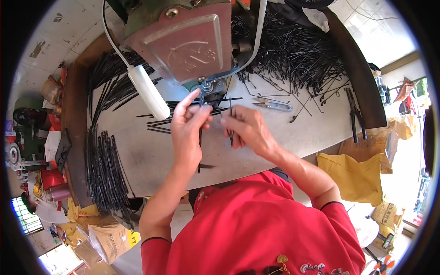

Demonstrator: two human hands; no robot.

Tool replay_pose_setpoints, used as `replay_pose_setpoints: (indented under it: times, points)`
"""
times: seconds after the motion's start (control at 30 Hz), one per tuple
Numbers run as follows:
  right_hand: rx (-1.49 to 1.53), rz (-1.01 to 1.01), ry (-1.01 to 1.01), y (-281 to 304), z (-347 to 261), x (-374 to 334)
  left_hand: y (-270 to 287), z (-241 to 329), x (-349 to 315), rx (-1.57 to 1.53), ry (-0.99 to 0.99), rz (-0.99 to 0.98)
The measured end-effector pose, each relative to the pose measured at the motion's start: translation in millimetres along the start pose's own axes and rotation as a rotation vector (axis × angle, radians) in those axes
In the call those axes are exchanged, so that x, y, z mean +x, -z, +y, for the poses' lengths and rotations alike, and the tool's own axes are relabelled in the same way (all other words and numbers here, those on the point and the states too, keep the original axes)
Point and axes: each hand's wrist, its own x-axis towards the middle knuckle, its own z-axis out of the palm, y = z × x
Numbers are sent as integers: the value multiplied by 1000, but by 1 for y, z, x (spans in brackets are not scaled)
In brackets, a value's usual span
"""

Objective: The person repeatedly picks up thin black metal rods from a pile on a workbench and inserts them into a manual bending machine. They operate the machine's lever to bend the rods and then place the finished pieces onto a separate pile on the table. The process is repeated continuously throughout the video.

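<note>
Just below the head of a machine with a reddish-brown cover (183, 48), my left hand (187, 126) is closed, thumb and fingers pinching a thin black strip (200, 137). Its upper end is close to the metal foot (207, 86) of the machine. My right hand (250, 127) is closed beside it, gripping another slim black strip (231, 107) that stands out above and below the fingers. Several dark strips (160, 128) lie on the table behind my left hand. A short dark piece (207, 166) rests near the table's front edge.
A white tube lamp (149, 91) hangs left of the machine. Thread snips (273, 104) and black-handled pliers (355, 114) lie to the right. Thin black rods (293, 50) are heaped at the back right; black strips (106, 169) are bundled at the left. A raised rim (362, 68) borders the table.
</note>
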Motion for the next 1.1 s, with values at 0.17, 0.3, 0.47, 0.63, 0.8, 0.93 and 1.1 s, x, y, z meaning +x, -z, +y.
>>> replay_pose_setpoints:
  times: [0.17, 0.3, 0.47, 0.63, 0.8, 0.93, 1.1]
  points:
    - [132, 37, 70, -4, -22, 26, 3, -10, 28, -83, 33, 18]
    - [242, 43, 81, -9, -15, 38, 4, -12, 30, -84, 16, -1]
    - [247, 50, 99, -11, -16, 35, 5, -8, 27, -123, 55, -11]
    - [223, 48, 118, -13, -19, 32, 6, -4, 28, -120, 85, -21]
    - [183, 44, 117, -13, -23, 31, 8, 0, 30, -91, 108, -47]
    - [163, 43, 129, -12, -22, 30, 7, 0, 29, -91, 104, -65]
    - [132, 34, 139, -12, -23, 31, 6, -3, 29, -89, 69, -52]
